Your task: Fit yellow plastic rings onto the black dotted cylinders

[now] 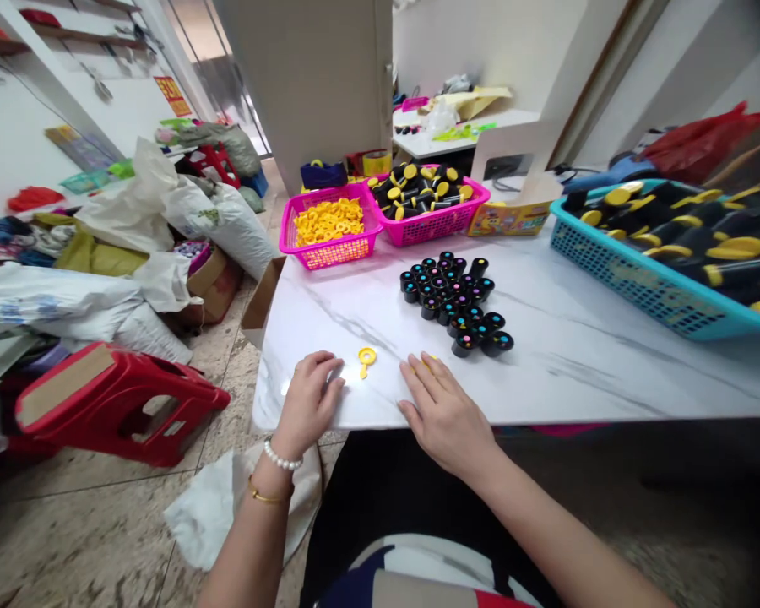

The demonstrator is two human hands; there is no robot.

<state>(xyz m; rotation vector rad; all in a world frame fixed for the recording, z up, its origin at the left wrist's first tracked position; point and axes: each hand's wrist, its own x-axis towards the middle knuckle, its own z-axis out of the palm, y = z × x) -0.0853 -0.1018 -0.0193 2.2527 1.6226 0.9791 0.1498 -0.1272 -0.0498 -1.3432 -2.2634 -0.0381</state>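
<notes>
A small yellow plastic piece, a ring with a short stem, lies on the white marbled table between my two hands. My left hand, with a pearl bracelet and a gold bangle at the wrist, rests just left of it. Its fingers curve loosely, thumb apart, and nothing shows in them. To the right, my right hand lies flat with its fingers stretched out. A bit of yellow shows by its fingertips; what it belongs to is mostly covered. Beyond it stands a cluster of black cylindrical parts with coloured dots on top.
At the back, one pink basket holds yellow pieces, another pink basket black-and-yellow parts. A blue basket of similar parts stands at right. A red stool lies tipped on the floor at left, near white sacks.
</notes>
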